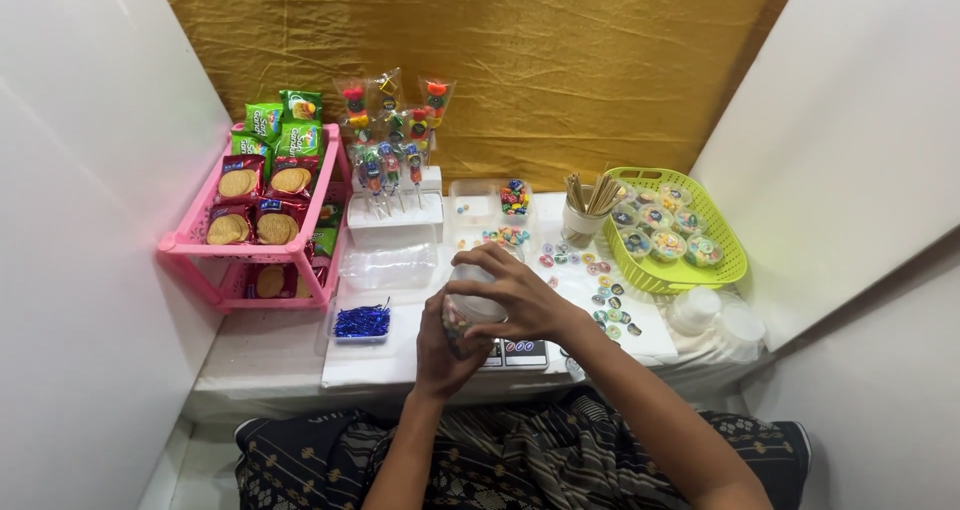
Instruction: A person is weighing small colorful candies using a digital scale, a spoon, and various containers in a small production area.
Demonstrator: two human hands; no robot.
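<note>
My left hand (442,355) grips the lower part of a small clear plastic cup (470,310) filled with colourful candies, held just above a small digital scale (520,353) at the table's front edge. My right hand (510,292) lies over the top of the cup, fingers curled on its clear lid. Loose round colourful candies (600,295) are scattered on the white table (380,365) to the right of my hands.
A pink rack (200,242) of biscuit packets stands at the left. Wrapped candy skewers (390,140) rise from a white stand. A green basket (735,260) holds filled cups, with a cup of wooden sticks (585,210) beside it. Blue twist ties (362,320) and empty cups (715,315) lie nearby.
</note>
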